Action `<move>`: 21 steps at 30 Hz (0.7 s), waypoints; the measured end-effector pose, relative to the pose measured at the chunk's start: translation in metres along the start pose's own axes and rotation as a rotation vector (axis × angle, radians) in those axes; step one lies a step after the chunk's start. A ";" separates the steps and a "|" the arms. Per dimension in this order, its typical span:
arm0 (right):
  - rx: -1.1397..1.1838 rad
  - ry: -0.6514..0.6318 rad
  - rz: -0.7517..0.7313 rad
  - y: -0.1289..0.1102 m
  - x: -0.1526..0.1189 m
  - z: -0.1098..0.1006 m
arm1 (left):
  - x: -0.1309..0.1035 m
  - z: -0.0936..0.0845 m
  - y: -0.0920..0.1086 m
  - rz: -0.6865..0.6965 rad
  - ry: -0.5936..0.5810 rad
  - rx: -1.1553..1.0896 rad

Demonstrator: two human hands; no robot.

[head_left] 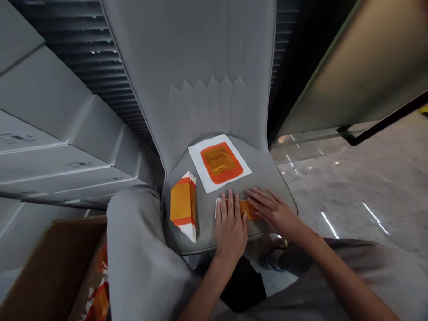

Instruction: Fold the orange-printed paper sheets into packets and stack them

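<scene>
My left hand (231, 228) lies flat with fingers stretched out, pressing on a folded sheet of orange and white paper (249, 210) near the front of the grey chair seat (207, 235). On the right end of the same folded paper rests my right hand (274, 210), its fingers extended. Both hands cover much of this paper. Just beyond them an unfolded white sheet (220, 161) with an orange square and a golden-brown centre lies flat. To the left of my left hand is a stack of folded orange, red and white papers (183, 206).
An open cardboard box (45, 274) with more red and orange papers (99, 300) stands at the lower left. White boxes (58, 128) are stacked along the left. The chair's backrest (192, 49) rises behind the seat. A dark-framed panel (354, 71) is on the right.
</scene>
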State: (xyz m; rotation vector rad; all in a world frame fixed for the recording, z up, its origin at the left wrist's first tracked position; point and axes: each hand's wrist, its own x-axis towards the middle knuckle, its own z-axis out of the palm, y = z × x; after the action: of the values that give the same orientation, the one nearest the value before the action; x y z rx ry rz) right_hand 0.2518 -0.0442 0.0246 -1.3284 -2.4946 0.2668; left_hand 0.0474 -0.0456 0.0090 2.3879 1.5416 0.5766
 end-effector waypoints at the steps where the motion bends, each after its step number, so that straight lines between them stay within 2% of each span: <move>1: -0.013 -0.016 -0.012 -0.004 0.000 0.004 | 0.000 0.000 0.000 -0.008 0.006 -0.005; 7: -0.013 -0.050 0.054 -0.026 -0.010 0.026 | 0.003 0.002 0.002 -0.058 0.034 -0.026; 12: -0.041 0.010 0.178 -0.015 -0.021 0.022 | 0.003 0.001 0.001 -0.076 0.035 -0.004; 16: 0.006 0.041 0.131 0.004 -0.034 0.015 | 0.001 -0.003 -0.004 0.054 -0.006 0.010; 18: 0.082 0.064 0.100 0.010 -0.040 0.012 | 0.003 -0.004 -0.009 0.184 -0.057 -0.019; 21: 0.212 0.077 0.141 0.012 -0.048 0.000 | 0.010 -0.003 -0.018 0.362 -0.146 -0.104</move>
State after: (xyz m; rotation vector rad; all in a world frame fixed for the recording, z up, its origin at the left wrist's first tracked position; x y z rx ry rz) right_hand 0.2861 -0.0772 0.0126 -1.3991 -2.2414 0.4879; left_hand 0.0350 -0.0295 0.0066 2.5778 1.0008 0.5223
